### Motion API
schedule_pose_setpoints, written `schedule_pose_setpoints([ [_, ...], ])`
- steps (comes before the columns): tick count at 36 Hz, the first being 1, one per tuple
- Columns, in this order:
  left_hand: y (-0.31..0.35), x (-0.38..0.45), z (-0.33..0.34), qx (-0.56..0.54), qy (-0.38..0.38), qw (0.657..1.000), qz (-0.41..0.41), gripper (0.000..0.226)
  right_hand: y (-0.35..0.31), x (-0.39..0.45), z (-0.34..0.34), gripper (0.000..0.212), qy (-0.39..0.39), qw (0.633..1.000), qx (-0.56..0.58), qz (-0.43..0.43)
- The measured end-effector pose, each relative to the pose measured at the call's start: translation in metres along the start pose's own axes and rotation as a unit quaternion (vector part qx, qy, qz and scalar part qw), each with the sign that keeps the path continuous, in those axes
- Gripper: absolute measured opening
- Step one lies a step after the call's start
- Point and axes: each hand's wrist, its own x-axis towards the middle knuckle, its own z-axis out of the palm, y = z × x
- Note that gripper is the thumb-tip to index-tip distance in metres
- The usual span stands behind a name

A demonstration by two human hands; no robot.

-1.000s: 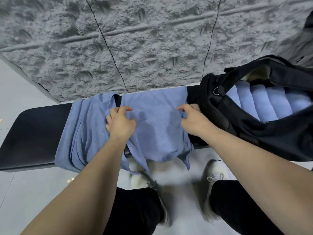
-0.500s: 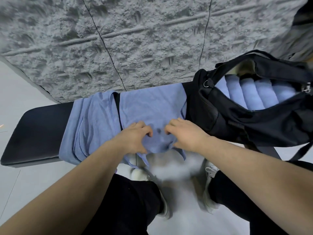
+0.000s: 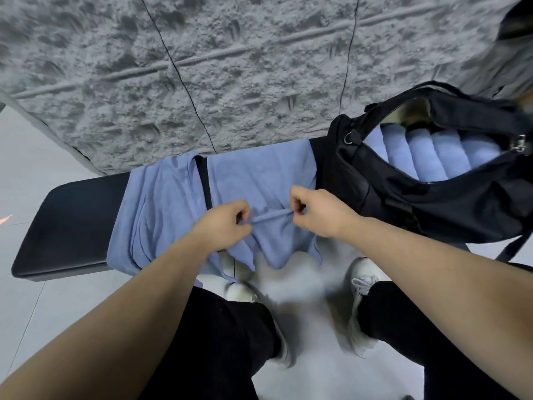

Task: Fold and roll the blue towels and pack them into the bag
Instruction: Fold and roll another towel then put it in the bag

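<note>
A blue towel (image 3: 259,174) lies across the black bench (image 3: 72,220), its near edge hanging over the front. My left hand (image 3: 225,223) and my right hand (image 3: 317,212) each pinch the same raised fold of this towel, which stretches taut between them. A second blue towel (image 3: 155,215) lies crumpled on the bench to the left. At the right stands the open black bag (image 3: 403,203), with several rolled blue towels (image 3: 427,154) lined up inside.
A rough grey stone wall (image 3: 230,67) rises right behind the bench. Pale floor tiles (image 3: 57,307) lie below, with my black trouser legs and white shoes (image 3: 360,287) under the towel's hanging edge. A bag strap (image 3: 513,246) dangles at the right.
Both hands came from the towel's side edges to its middle, then drew slightly apart, lifting a thin ridge of cloth between them.
</note>
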Motion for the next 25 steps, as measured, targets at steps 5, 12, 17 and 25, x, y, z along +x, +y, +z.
schedule_pose_setpoints([
  [5, 0.002, 0.0, 0.0, -0.104, 0.046, 0.993, -0.02, 0.016, -0.009, 0.001, -0.006, 0.029, -0.025, 0.999, 0.032, 0.005],
  [12, 0.011, 0.004, 0.0, -0.193, 0.12, 0.974, -0.003, 0.037, -0.013, 0.0, -0.01, 0.032, -0.052, 0.998, 0.016, 0.017],
  [17, 0.007, 0.008, -0.002, -0.198, 0.143, 0.97, 0.013, 0.046, -0.022, 0.0, -0.022, 0.018, -0.058, 0.997, -0.05, -0.006],
  [25, -0.004, 0.021, 0.001, -0.324, 0.057, 0.921, -0.209, 0.046, -0.017, 0.021, -0.03, 0.018, -0.142, 0.986, -0.067, 0.06],
])
